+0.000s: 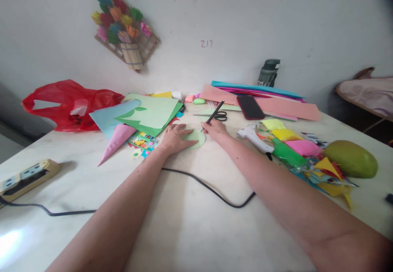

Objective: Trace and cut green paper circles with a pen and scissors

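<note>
Disc (pixel 199 138) of pale green paper lies flat between both hands, under the spread left hand's (pixel 175 138) fingers; the right hand (pixel 214 128), nearly closed, grips a pen (pixel 215 111) at its right edge.

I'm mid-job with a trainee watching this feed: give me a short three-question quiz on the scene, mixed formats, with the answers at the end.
1. What is the right hand holding?
a) the scissors
b) a black pen
c) the phone

2. True or false: fingers of the left hand rest on the pale green paper disc.

3. Fill in the colour: the paper cone, nearer the camera than the red plastic bag, is ____.

Key: 1 b; 2 true; 3 pink.
</note>
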A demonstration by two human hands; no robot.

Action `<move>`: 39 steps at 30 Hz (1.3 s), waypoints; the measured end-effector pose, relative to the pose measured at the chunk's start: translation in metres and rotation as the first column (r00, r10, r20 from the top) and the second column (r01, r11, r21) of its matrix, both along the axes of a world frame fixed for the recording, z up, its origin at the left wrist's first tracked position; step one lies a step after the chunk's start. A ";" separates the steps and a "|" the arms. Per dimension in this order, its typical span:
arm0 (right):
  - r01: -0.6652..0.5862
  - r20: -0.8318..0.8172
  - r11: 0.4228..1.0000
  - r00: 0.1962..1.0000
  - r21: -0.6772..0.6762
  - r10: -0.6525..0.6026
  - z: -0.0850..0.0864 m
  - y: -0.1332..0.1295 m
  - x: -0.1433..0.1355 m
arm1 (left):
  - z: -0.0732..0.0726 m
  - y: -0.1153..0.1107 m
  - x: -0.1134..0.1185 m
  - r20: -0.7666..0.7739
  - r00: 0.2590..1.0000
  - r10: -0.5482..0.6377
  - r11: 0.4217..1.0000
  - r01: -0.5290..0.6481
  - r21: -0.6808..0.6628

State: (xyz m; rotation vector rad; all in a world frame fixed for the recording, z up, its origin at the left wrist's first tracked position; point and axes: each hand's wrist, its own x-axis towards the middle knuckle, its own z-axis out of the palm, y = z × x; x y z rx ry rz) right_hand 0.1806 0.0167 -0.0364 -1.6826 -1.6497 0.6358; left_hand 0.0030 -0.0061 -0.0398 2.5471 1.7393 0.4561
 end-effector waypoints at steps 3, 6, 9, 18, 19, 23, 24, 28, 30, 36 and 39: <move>-0.002 -0.009 1.000 1.000 -0.002 0.002 0.000 -0.001 0.000 | 0.000 0.000 0.000 -0.001 1.000 0.003 1.000 -0.003 -0.004; -0.008 -0.026 1.000 1.000 -0.006 0.008 0.001 -0.002 0.000 | 0.000 0.000 0.000 0.006 1.000 0.005 1.000 -0.005 -0.008; -0.011 -0.031 1.000 0.999 -0.004 0.011 0.000 -0.002 0.001 | 0.000 0.000 -0.001 0.009 1.000 -0.003 1.000 0.004 -0.008; -0.030 -0.044 1.000 0.999 0.001 0.030 -0.003 0.002 0.001 | 0.001 0.000 0.001 -0.008 1.000 0.002 1.000 -0.002 -0.016; -0.032 -0.049 0.999 0.998 0.003 0.032 -0.003 0.001 0.001 | 0.001 0.000 0.000 -0.011 1.000 0.005 1.000 -0.006 -0.020; -0.031 -0.067 1.000 0.997 0.002 0.031 -0.003 0.001 0.002 | 0.001 0.000 0.000 -0.019 1.000 0.010 1.000 -0.010 -0.019; -0.034 -0.070 0.999 0.997 0.002 0.034 -0.003 0.001 0.002 | 0.000 0.000 0.000 -0.019 1.000 0.007 1.000 -0.007 -0.014; -0.048 -0.090 0.999 0.995 0.000 0.048 -0.005 0.003 0.003 | 0.001 0.000 -0.001 -0.015 1.000 0.003 1.000 -0.003 -0.013; -0.053 -0.106 0.999 0.993 -0.003 0.052 -0.006 0.005 0.003 | 0.001 0.000 0.000 -0.016 1.000 0.006 1.000 -0.007 -0.018; -0.068 -0.133 0.998 0.989 -0.006 0.067 -0.007 0.005 0.003 | 0.000 0.000 0.000 -0.009 1.000 0.016 0.999 -0.017 -0.034; -0.074 -0.132 0.997 0.989 -0.010 0.072 -0.006 0.005 0.004 | -0.001 0.001 0.000 -0.008 1.000 0.005 1.000 -0.005 -0.025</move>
